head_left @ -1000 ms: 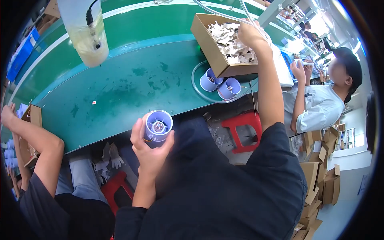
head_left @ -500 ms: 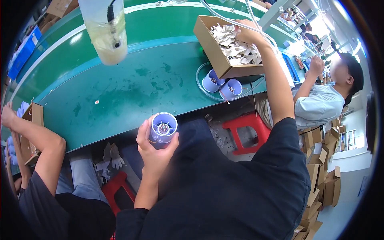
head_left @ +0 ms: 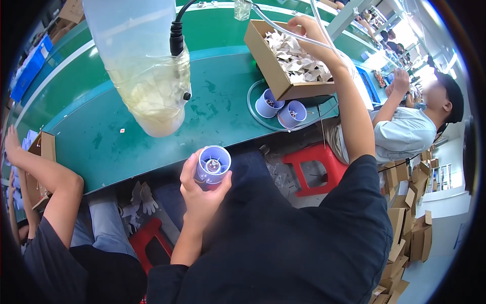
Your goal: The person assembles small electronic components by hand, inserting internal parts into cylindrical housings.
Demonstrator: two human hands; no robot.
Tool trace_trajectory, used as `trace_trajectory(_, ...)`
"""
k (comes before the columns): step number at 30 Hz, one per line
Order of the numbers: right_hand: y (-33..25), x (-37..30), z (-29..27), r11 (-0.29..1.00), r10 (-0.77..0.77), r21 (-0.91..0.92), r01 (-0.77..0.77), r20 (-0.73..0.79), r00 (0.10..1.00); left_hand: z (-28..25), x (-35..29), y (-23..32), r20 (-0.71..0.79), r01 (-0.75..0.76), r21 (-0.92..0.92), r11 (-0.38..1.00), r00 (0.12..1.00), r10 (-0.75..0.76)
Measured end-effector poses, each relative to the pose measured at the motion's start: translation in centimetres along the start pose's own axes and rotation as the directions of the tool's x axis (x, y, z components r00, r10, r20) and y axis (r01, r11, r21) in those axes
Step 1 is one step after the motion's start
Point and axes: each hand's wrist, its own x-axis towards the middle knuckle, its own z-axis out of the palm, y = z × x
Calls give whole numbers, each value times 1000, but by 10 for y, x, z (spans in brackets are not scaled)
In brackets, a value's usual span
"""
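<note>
My left hand (head_left: 205, 190) is closed around a pale purple cylindrical housing (head_left: 214, 164). Its open top faces up and shows a small round motor with spokes around it. Out over the far rim of a cardboard box (head_left: 268, 61), my right hand (head_left: 306, 31) has its fingers bent and apart, and I see nothing in them. White bladed pieces (head_left: 291, 55) fill that box. A clear hose (head_left: 283, 31) crosses by the right hand. Below the box two more purple housings (head_left: 292, 114) stand on the green table (head_left: 131, 157), with parts inside.
A translucent, tape-wrapped container (head_left: 147, 96) with a black cable hangs over the table. At left a co-worker's arm (head_left: 50, 172) is by another cardboard box (head_left: 46, 147). A person (head_left: 412, 126) sits at right, near a red stool (head_left: 316, 169). Cartons (head_left: 405, 218) pile up behind.
My right hand has lifted off the white pieces, a little up and left. The left hand with the housing has shifted slightly right. The hanging container looks larger and lower.
</note>
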Motion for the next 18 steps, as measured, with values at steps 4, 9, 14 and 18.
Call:
trace_trajectory(4, -22, -5, -14, 941, 179, -330, -73, 305, 935, -1, -1, -2, 26, 19, 38, 999, 999, -20)
trace_trajectory(9, -19, -10, -12, 890, 187, -455, -15, 335, 923, 0, 0, -4, 28, 14, 41, 999, 999, -15)
trace_trajectory(14, -29, -9, -5, 874, 313, -471, -119, 359, 879, 0, 0, -4, 33, 5, 42, 999, 999, -7)
trace_trajectory(18, -30, -12, -1, 882, 307, -448, -145, 311, 900, 2, -1, -2, 5, 8, -27, 1000, 1000, -8)
